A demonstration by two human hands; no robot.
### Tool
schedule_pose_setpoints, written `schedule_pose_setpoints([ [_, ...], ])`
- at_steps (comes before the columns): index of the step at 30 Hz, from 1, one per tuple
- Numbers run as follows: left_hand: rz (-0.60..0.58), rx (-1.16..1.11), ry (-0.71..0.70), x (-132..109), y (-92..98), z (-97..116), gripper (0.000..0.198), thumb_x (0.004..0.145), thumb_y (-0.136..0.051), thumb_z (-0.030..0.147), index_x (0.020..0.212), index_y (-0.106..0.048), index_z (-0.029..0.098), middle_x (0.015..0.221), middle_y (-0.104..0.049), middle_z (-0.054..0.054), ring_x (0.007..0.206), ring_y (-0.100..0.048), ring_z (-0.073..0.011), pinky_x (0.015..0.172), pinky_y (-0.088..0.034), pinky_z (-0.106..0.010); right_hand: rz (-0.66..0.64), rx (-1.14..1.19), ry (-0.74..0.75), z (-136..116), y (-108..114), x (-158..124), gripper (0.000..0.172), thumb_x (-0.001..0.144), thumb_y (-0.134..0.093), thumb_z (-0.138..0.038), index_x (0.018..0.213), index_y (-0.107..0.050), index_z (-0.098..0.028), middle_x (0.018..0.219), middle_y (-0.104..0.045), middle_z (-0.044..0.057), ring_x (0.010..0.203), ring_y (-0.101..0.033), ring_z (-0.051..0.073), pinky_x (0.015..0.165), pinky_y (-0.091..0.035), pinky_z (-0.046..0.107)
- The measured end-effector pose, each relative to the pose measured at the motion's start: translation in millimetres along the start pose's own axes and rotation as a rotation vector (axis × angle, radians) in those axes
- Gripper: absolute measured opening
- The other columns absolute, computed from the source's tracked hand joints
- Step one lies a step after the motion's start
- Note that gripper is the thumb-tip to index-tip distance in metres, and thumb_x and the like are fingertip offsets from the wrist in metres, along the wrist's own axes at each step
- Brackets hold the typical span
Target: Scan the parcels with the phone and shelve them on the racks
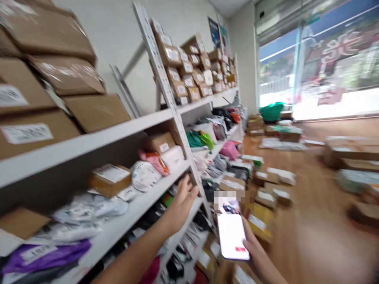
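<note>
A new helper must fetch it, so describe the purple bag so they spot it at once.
Go to the white rack along the wall. On the shelf below the big boxes, look at the end nearest the camera. The purple bag lies there with a white label, set apart by its colour from the pale bags beside it.

Parcels [79,75] on shelving [89,145] at left, phone [232,236] in right hand [251,242], boxes [352,146] on floor [314,221] at right, window [334,67] beyond

brown floor [310,221], bright windows [340,67]
</note>
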State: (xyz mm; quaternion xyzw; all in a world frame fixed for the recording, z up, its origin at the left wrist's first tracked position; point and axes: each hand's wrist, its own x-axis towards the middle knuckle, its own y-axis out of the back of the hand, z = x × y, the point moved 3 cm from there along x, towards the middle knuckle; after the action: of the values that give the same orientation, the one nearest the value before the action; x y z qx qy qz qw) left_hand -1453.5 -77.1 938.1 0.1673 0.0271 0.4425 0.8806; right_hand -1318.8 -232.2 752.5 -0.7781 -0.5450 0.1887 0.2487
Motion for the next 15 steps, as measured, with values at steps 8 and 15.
schedule_pose_setpoints([
  [8,-0.158,-0.594,0.330,-116.7,-141.2,-94.7,0.062,0.070,-0.066,0.069,0.110,-0.062,0.023,0.101,-0.072,-0.012,0.090,-0.069,-0.0275,0.066,-0.052,-0.031,-0.006,-0.094,-0.013,7.8,6.1,-130.2,0.083,0.090,-0.053,-0.066,0.149,-0.010,-0.028,0.080,-0.067,0.006,0.055,-0.064,0.023,0.042,-0.051,0.030],
  [15,-0.200,-0.544,0.336,-159.0,-205.0,-84.7,0.043,0.075,-0.066,0.057,0.103,-0.063,0.025,0.088,-0.072,-0.006,0.074,-0.069,-0.0251,0.052,-0.047,-0.028,0.089,-0.172,0.003,-9.4,45.9,-207.9,0.073,0.089,-0.053,-0.067,0.145,-0.024,-0.031,0.100,-0.065,0.009,0.066,-0.067,0.024,0.045,-0.054,0.031],
])
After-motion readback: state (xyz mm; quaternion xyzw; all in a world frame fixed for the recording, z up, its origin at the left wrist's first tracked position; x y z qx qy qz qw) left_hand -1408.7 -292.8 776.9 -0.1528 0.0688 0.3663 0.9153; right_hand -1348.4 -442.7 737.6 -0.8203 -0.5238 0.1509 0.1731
